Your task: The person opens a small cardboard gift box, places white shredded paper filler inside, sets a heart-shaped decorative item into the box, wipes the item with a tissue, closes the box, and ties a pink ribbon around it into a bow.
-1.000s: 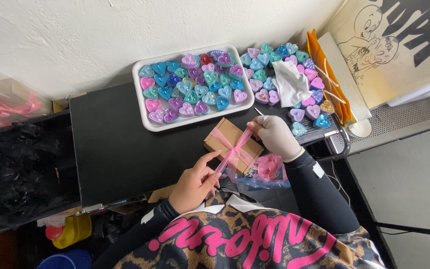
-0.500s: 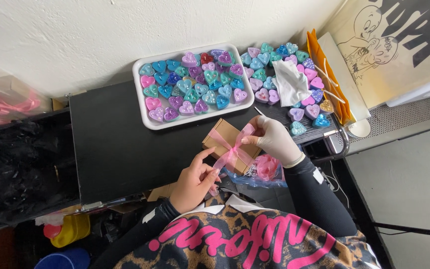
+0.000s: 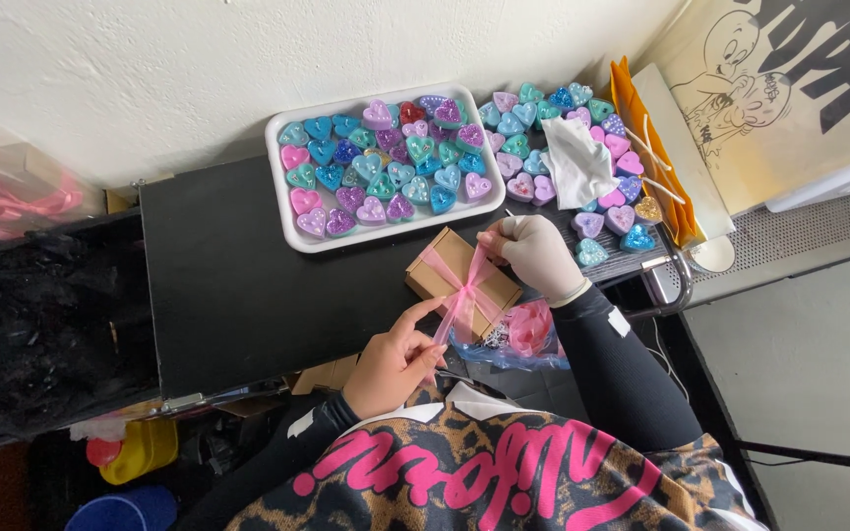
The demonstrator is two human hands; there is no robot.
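Black tabletop [image 3: 228,275] against white wall [image 3: 150,69]

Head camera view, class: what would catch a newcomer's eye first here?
First, the white tray of glittery heart-shaped pieces at the back of the black table. Then, nearer the person, the brown box with its pink ribbon, pulled by the bare left hand and gloved right hand.

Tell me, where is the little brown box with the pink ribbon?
The brown box sits mid-frame on the black table, just below the white tray, between the left hand and right hand.
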